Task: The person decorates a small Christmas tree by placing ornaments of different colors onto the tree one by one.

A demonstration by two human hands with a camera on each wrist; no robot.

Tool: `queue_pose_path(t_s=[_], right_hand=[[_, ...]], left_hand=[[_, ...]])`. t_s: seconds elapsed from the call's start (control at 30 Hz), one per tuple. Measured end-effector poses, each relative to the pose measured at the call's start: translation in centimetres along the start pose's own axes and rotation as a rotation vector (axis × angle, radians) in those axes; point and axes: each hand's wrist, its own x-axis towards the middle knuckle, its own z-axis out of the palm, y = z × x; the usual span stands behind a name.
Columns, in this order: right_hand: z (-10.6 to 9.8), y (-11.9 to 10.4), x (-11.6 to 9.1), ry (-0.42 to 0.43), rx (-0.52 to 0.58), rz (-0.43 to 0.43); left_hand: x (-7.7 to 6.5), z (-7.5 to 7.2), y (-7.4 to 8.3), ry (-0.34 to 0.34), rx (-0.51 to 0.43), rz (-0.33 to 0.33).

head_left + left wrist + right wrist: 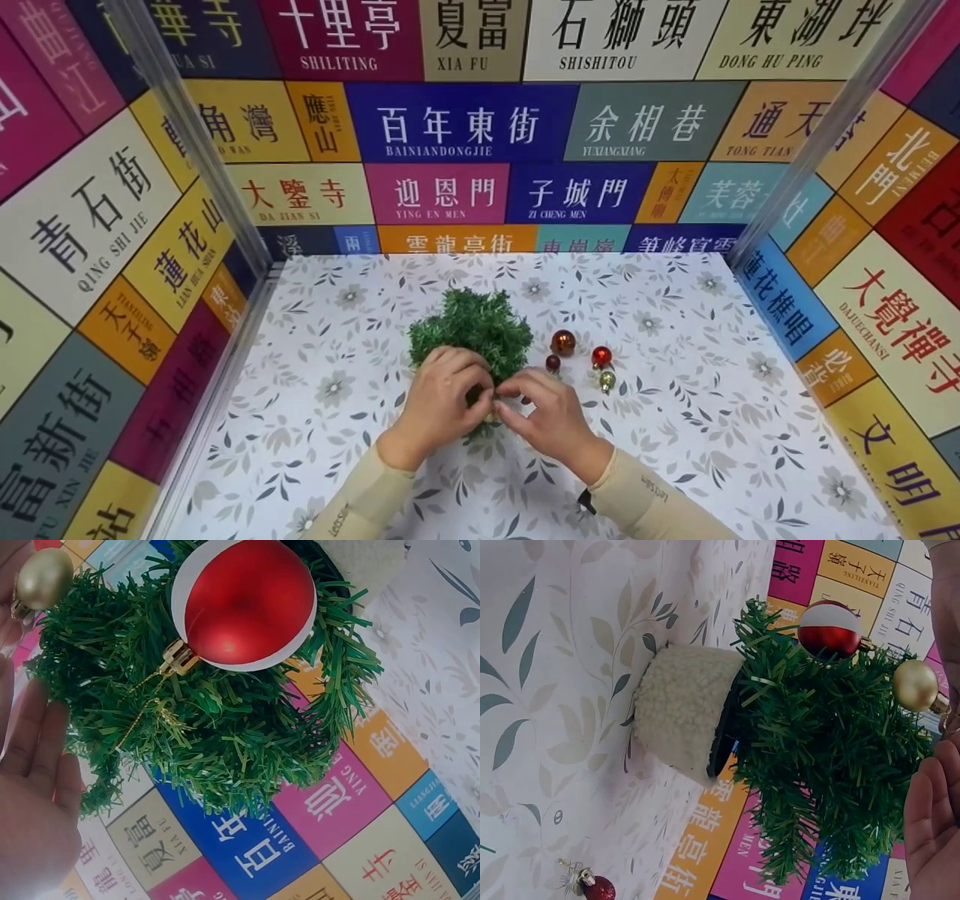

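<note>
A small green artificial Christmas tree [471, 326] stands in a cream fuzzy pot [686, 709]. On its near side hangs a red-and-white bauble [251, 604]. A gold bauble [915, 685] is beside the upper branches, its cap and loop at the fingertips. My right hand [551, 416] pinches at the gold bauble's loop with thumb and forefinger. Opposite it, my left hand [446, 394] has thumb and forefinger pinched at the same spot, fingertips close to the right's. The exact contact is partly covered by the fingers.
Right of the tree lie several loose baubles: a copper one [563, 343], a bright red one [601, 356], a small dark red one [553, 363] and a small gold one [607, 382]. Panels of coloured signs [461, 124] enclose the floral-patterned tabletop [675, 450].
</note>
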Motion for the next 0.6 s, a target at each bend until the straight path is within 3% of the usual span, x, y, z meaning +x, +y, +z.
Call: queue_pose_path(t_s=[0.27,0.43,0.6], right_hand=[[0.23,-0.04,0.26,0.015,-0.017,-0.037],[0.03,0.05,0.37,0.020,-0.021,-0.021],[0.08,0.19,0.42,0.029,-0.016,0.024]], left_hand=[[-0.19,-0.17,0.17,-0.017,0.017,-0.011],[-0.20,-0.21,0.14,-0.059,0.086,-0.016],[0.02,-0.07,0.05,-0.026,0.116,-0.017]])
